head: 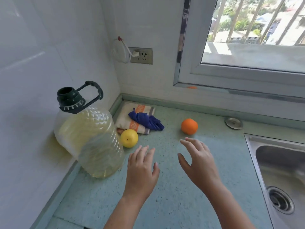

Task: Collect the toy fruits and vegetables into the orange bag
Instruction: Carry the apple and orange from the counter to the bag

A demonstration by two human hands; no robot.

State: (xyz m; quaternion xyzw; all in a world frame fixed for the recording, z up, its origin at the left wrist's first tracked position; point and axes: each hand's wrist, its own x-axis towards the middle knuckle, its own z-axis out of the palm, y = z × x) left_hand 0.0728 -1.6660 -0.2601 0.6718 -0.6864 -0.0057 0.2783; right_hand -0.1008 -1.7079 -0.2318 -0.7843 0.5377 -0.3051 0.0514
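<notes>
A yellow toy fruit (129,138) lies on the pale green counter (173,187) beside a big oil jug. An orange toy fruit (189,126) sits farther right, toward the back. My left hand (142,169) hovers just in front of the yellow fruit, fingers straight, holding nothing. My right hand (198,161) is spread with relaxed fingers a short way in front of the orange fruit, not touching it. No orange bag is in view.
A large clear oil jug (89,138) with a dark green cap stands at the left by the tiled wall. A folded striped towel (132,118) and a blue cloth (146,120) lie in the back corner. A steel sink (280,176) fills the right side.
</notes>
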